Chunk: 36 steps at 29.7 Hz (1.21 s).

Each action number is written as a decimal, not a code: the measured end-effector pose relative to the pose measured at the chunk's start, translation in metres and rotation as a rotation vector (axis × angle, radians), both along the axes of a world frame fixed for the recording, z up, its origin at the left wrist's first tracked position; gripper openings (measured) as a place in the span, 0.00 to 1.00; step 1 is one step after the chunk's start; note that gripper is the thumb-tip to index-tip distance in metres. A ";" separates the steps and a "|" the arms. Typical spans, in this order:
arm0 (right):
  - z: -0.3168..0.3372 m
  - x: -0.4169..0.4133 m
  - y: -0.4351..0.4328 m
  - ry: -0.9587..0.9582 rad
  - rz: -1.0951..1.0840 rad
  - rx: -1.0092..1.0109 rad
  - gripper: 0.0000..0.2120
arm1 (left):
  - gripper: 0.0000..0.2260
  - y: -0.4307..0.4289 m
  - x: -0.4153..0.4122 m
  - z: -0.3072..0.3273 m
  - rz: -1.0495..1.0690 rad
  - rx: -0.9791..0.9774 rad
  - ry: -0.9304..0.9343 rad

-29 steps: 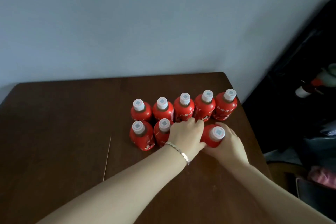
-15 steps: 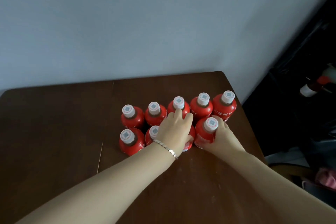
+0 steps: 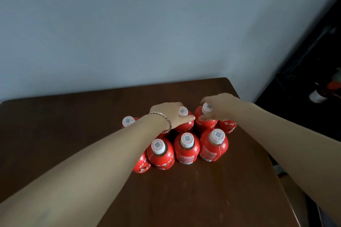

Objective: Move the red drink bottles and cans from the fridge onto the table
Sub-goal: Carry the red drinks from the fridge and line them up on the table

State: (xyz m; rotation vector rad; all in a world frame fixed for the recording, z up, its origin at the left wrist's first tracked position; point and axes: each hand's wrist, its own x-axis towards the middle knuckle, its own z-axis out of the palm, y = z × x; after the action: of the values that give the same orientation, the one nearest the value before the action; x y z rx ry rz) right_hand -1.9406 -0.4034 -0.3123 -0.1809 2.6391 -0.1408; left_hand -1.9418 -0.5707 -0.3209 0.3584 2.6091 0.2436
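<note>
Several red drink bottles with white caps stand bunched in two rows on the dark brown table [image 3: 203,199]. The front row includes bottles at left [image 3: 160,155], middle [image 3: 186,150] and right [image 3: 213,146]; my left forearm hides part of another. My left hand [image 3: 170,114], wearing a bracelet, wraps a back-row bottle [image 3: 184,125] whose cap peeks out between thumb and fingers. My right hand [image 3: 221,106] closes on the neighbouring back-row bottle [image 3: 203,124] at its cap. Further back-row bottles stand at far left [image 3: 128,121] and far right [image 3: 227,127].
A pale blue wall [image 3: 147,33] rises right behind the table. The table's right edge [image 3: 273,167] runs close to the bottles. Beyond it is a dark cluttered area with a white and red object [image 3: 319,95].
Both hands have let go of the front-row bottles and reached forward onto two back-row bottles. The view has come closer to the table.
</note>
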 end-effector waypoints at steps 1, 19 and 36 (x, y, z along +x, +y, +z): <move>-0.002 0.000 0.001 0.020 0.016 0.018 0.32 | 0.20 -0.001 0.001 -0.002 -0.012 0.004 0.028; -0.012 0.022 0.055 0.036 -0.263 -0.307 0.22 | 0.36 0.034 0.048 0.003 -0.078 0.216 0.259; -0.019 0.045 0.044 0.081 -0.545 -0.368 0.36 | 0.35 0.063 0.075 -0.017 -0.220 -0.061 0.343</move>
State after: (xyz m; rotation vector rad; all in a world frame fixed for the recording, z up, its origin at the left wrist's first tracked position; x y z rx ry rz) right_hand -1.8956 -0.3598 -0.3313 0.4261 2.6525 -0.8141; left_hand -1.8664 -0.5077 -0.3379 0.7148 2.8704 0.0275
